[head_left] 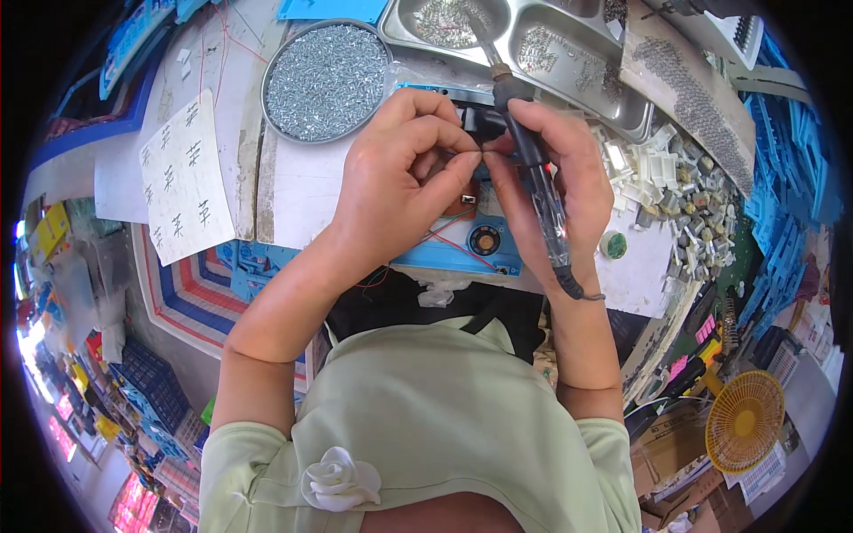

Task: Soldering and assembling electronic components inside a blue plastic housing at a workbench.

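Work appears midway on the blue, rectangular plastic casing [453, 258], which lies beneath and just nearer the body than the fingertips. A round black speaker with a gold-coloured centre [486, 240] already sits in it, below the meeting fingertips, and thin red wires [466, 252] run loosely beside it. The wiring looks unfinished — loose strands still show, and the casing lies open.

The right hand [569, 164] grasps a black-handled soldering iron with a slim metal tip [526, 129], the tip pointing up and away from the fingers. Its thumb and forefinger meet those of the left hand [404, 164], drawn into a pinch — whether on a wire or anything else, I cannot tell. Fastening the wires and closing the casing probably remain.
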`<state>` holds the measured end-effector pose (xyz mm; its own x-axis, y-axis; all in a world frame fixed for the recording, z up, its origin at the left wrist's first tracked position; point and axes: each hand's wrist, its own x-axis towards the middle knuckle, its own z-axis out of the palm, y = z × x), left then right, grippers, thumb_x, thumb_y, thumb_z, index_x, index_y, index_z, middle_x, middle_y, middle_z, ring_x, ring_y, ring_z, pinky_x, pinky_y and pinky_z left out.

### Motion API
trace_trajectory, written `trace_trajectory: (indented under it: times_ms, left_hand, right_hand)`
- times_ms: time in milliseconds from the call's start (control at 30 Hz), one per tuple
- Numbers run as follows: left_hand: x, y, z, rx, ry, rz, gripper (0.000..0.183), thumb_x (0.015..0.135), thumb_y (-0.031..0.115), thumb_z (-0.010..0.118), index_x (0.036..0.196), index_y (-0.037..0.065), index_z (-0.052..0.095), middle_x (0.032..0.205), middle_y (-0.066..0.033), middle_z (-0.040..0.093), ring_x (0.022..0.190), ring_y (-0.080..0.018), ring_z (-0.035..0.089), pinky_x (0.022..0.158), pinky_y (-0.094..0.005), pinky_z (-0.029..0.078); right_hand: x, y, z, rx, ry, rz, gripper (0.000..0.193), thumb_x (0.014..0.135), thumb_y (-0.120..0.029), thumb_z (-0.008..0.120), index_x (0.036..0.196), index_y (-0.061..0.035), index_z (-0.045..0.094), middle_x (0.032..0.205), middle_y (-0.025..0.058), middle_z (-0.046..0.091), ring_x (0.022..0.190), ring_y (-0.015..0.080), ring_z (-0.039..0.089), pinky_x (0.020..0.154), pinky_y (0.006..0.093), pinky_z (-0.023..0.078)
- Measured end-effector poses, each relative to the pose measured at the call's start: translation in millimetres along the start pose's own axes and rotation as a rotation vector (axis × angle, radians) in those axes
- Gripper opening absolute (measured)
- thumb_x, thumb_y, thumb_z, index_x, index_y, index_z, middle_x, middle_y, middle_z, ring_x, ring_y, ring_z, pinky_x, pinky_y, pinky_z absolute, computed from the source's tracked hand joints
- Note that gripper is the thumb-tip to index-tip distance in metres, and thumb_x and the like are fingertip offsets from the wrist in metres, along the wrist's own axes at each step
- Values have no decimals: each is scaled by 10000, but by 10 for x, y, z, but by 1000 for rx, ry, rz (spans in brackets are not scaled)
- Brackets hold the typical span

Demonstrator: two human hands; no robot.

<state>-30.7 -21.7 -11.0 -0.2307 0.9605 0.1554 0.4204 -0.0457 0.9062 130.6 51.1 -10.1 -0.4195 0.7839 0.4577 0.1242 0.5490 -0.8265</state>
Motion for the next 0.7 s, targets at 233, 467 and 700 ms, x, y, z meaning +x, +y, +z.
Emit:
trace_trajectory:
  times_ms: [233,467,700]
  left_hand:
    - [-12,-13,10,-42,25,-26,95,854,-6,749,948,-7,731,1119,-87,598,905,-126,600,794,-250,493]
    - [20,39,66,23,133,8,82,837,10,751,915,6,724,1102,-75,597,680,-65,508,622,-227,436]
    - [35,-47,112,99,166,66,80,817,12,761,885,6,719,1096,-59,598,627,-42,459,570,-215,404]
  right_hand:
    - [-11,57,-11,-67,-16,-92,542,737,128,780,1231,-67,671,1038,131,688,866,254,680,755,315,554]
    - [-89,38,-334,-202,75,-221,470,743,23,841,1173,-34,660,921,123,661,773,271,619,689,355,498]
    - [-399,-221,-777,-214,-141,-228,385,763,-30,819,1098,-55,632,793,74,608,670,254,552,669,412,443]
